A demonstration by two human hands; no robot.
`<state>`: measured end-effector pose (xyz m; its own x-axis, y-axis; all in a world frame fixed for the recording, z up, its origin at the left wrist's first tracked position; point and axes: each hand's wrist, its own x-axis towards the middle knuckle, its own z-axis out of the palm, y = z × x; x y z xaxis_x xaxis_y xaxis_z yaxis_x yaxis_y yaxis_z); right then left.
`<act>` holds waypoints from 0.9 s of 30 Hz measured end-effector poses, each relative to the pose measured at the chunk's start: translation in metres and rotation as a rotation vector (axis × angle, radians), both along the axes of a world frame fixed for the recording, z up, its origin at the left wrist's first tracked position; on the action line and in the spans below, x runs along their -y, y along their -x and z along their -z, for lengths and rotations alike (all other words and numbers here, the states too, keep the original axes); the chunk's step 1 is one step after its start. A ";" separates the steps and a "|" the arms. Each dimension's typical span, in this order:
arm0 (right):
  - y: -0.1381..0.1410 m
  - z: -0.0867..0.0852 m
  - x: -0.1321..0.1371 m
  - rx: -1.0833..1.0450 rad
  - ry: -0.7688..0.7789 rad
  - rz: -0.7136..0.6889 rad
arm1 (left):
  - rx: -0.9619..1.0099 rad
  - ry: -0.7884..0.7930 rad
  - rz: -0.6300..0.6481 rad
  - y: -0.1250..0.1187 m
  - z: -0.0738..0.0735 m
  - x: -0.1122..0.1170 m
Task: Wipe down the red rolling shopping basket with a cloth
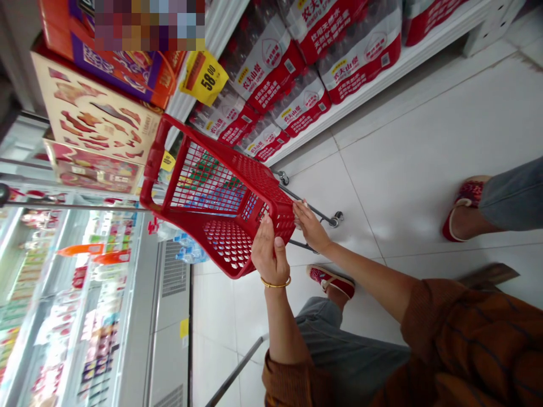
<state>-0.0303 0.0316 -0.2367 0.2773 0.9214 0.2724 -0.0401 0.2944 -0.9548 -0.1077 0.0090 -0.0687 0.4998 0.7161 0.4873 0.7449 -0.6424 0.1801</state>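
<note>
A brown striped sleeve (466,345) leads to the right hand (311,229), which with the left hand (269,251) grips the end wall of a wheeled red plastic shopping basket (254,175) above the tile floor (394,186), the fingers (302,210) closed on its mesh, a hold that calls for staying firm.

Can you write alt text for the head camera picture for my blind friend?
A left hand with a gold bangle and a right hand grip a red shopping basket in a shop. Packs of bottled water line one side, a chilled display case the other.
</note>
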 end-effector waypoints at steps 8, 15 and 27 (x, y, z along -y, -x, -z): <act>-0.019 -0.080 -0.002 0.022 -0.152 0.079 | 0.047 -0.003 0.017 0.008 -0.001 0.009; -0.021 -0.110 -0.010 0.073 -0.284 0.080 | 0.111 0.023 0.003 0.012 0.000 0.015; -0.019 -0.090 -0.006 0.070 -0.242 -0.026 | 0.144 0.025 0.009 0.011 -0.001 0.018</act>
<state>-0.0117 0.0375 -0.1470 0.2266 0.8336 0.5037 0.0132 0.5145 -0.8574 -0.1183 -0.0086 -0.0682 0.4322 0.7247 0.5367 0.7042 -0.6430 0.3012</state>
